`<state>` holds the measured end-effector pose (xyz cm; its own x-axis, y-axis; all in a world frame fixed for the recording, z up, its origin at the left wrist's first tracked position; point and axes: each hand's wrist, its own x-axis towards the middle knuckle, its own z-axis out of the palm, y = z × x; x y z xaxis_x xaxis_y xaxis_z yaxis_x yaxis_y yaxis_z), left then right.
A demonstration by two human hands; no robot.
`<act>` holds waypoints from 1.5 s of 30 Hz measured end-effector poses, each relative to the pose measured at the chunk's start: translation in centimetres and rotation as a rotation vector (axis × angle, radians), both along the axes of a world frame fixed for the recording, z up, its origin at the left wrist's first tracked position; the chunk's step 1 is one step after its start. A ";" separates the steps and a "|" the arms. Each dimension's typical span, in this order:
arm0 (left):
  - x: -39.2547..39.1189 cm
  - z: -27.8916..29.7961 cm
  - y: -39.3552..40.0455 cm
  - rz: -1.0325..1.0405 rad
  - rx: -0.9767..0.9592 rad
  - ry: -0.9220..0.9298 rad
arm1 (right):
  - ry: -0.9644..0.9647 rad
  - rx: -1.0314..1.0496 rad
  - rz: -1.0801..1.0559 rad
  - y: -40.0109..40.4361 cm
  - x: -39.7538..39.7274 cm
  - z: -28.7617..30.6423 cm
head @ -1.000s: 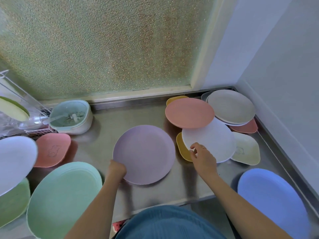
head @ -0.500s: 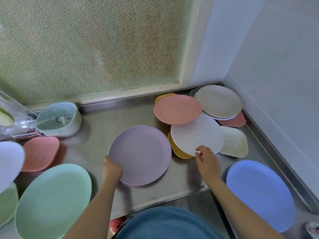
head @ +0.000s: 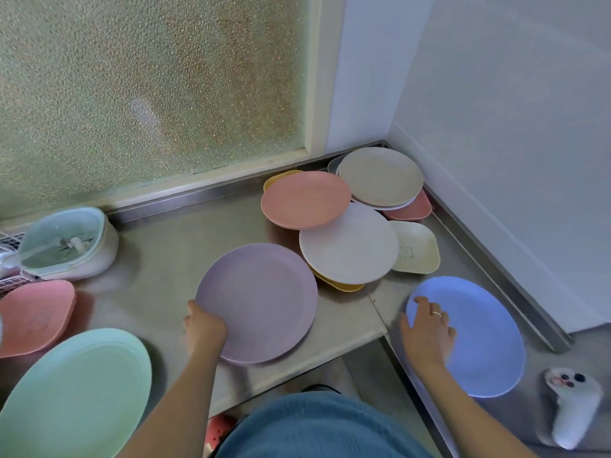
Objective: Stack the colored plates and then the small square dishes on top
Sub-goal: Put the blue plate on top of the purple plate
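Observation:
My left hand [head: 203,327] grips the near-left rim of a purple plate [head: 261,300] on the steel counter. Fingers spread, my right hand [head: 426,332] rests on the left edge of a blue plate [head: 479,338] at the right. Behind lie a white plate [head: 348,249], a pink plate [head: 305,198] and a beige plate [head: 380,176], overlapping. Small square dishes show around them: a cream one [head: 418,251], a yellow one [head: 340,285], a red one [head: 413,209]. A green plate [head: 72,391] and a pink square dish [head: 34,315] sit at the left.
A lidded white container [head: 69,244] stands at the back left beside a wire rack [head: 8,256]. A frosted window and white walls close the corner. The counter's front edge [head: 297,365] runs near my body. A white slipper [head: 573,408] lies on the floor, right.
My right hand left the white plate and moved right onto the blue plate. My left hand stayed on the purple plate's rim. The view swung right.

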<state>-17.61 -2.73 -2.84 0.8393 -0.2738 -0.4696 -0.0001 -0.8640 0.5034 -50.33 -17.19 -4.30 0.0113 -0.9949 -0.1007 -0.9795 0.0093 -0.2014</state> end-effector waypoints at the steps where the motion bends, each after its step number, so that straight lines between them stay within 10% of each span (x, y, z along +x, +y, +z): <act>1: -0.1 0.0 0.0 0.003 -0.001 -0.003 | 0.031 0.033 0.007 0.2 -0.3 -0.1; 12: 0.2 -0.1 0.5 -0.056 0.045 -0.011 | 0.095 -0.009 -0.040 2.3 -0.1 -0.8; 18: -0.4 -0.1 0.3 -0.238 0.142 -0.168 | -0.190 -0.253 -0.095 2.5 1.9 1.0; 28: 1.3 0.3 0.5 -0.380 0.025 -0.222 | -0.326 -0.659 0.717 6.9 13.0 3.5; 35: 3.7 1.1 2.2 -0.170 -0.314 -0.148 | -0.235 -0.470 1.251 11.1 18.1 1.5; 45: 4.4 -0.5 3.1 -0.421 -0.238 -0.107 | -0.019 0.118 1.211 11.4 17.6 0.2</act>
